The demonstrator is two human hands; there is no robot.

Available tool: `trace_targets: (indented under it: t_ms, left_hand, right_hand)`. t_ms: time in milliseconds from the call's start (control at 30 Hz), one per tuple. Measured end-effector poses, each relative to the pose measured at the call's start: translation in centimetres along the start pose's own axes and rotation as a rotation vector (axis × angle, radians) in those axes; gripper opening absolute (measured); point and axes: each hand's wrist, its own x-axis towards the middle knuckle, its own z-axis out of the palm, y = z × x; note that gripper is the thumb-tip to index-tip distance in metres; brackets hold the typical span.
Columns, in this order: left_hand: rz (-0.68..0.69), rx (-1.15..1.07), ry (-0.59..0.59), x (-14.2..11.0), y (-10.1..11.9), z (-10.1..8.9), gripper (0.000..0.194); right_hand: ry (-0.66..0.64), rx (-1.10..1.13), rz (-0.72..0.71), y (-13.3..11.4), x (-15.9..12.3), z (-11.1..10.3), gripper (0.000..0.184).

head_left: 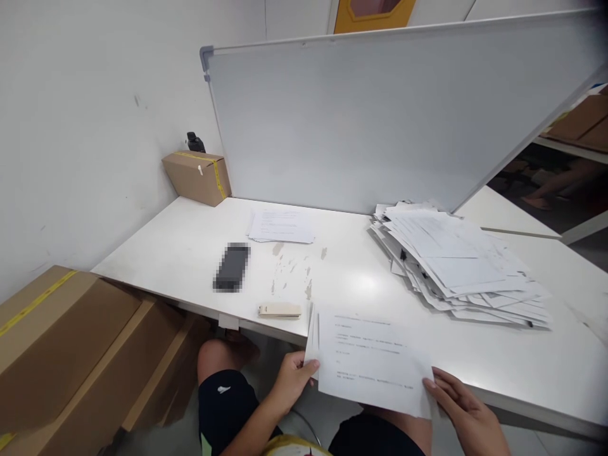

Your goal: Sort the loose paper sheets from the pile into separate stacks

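My left hand [291, 378] pinches the left edge of a few printed white sheets [368, 359] at the front edge of the white table [190, 247]. My right hand [458, 405] grips the same sheets at their lower right corner, fingers curled under the paper. The sheets overhang the table edge above my lap. A big untidy pile of printed papers [456, 259] lies on the table to the right, beyond my right hand.
A dark phone [232, 266], a small beige stapler-like object [280, 310] and a thin stack of sheets [281, 226] lie on the table. A whiteboard [380, 114] stands behind. Cardboard boxes sit at the back left [197, 176] and beside my left knee [61, 342].
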Motion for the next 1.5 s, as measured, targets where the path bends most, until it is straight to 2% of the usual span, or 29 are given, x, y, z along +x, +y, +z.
trace_targets:
  t_ms: [133, 233, 333, 433, 533, 600, 667, 733, 800, 1000, 1133, 1200, 1300, 1400, 1500]
  left_hand:
    - [0.014, -0.025, 0.083, 0.0, -0.1, -0.1, 0.065]
    - [0.005, -0.045, 0.09, -0.5, 0.1, -0.2, 0.064]
    - [-0.033, -0.086, 0.078, -1.2, -0.1, -0.2, 0.065]
    - [-0.104, -0.151, 0.048, -2.0, -0.6, 0.2, 0.071]
    - [-0.149, -0.21, -0.007, -2.4, -0.6, 0.6, 0.072]
    - [-0.151, -0.213, -0.048, -2.3, -0.2, 0.9, 0.069]
    - [-0.131, -0.192, -0.08, -2.0, 0.4, 1.2, 0.067]
    - [-0.102, -0.171, -0.098, -1.7, 1.0, 1.3, 0.066]
    - [-0.085, -0.164, -0.109, -1.4, 1.2, 1.3, 0.066]
    - [-0.082, -0.131, -0.141, -1.4, 0.3, 0.9, 0.073]
    - [0.039, 0.054, -0.162, -1.8, 0.8, 1.1, 0.072]
    - [0.126, 0.198, -0.195, -2.0, 1.9, 1.3, 0.069]
    - [0.284, 0.387, -0.302, -2.0, 4.4, 1.7, 0.058]
    - [0.413, 0.484, -0.393, -1.4, 7.1, 2.1, 0.048]
    - [0.507, 0.531, -0.333, 0.2, 8.7, 2.4, 0.046]
  right_hand:
    - [0.143, -0.036, -0.082, -1.3, 0.5, 0.1, 0.061]
    - [0.258, 0.088, -0.17, -3.2, 1.5, 0.6, 0.057]
    - [0.36, 0.258, -0.246, -5.7, 3.2, 2.5, 0.055]
    - [0.293, 0.331, -0.293, -8.2, 5.4, 5.7, 0.058]
    - [0.21, 0.31, -0.32, -10.1, 7.7, 9.2, 0.058]
    - [0.211, 0.249, -0.335, -10.9, 8.9, 10.8, 0.054]
    - [0.245, 0.169, -0.359, -11.2, 9.5, 11.5, 0.051]
    - [0.272, 0.084, -0.414, -10.9, 9.2, 11.2, 0.05]
    - [0.285, -0.003, -0.478, -10.0, 8.0, 10.0, 0.048]
    - [0.343, -0.249, -0.506, -4.1, 0.6, 5.1, 0.044]
    - [0.238, -0.45, -0.68, -0.5, -3.0, 4.1, 0.053]
    - [0.211, -0.478, -0.671, 0.1, -3.6, 4.2, 0.058]
    - [0.128, -0.316, -0.588, -0.7, -3.7, 4.5, 0.057]
    - [-0.021, 0.068, -0.512, -2.9, -3.1, 4.8, 0.05]
    - [-0.029, 0.385, -0.524, -5.5, -2.2, 5.1, 0.045]
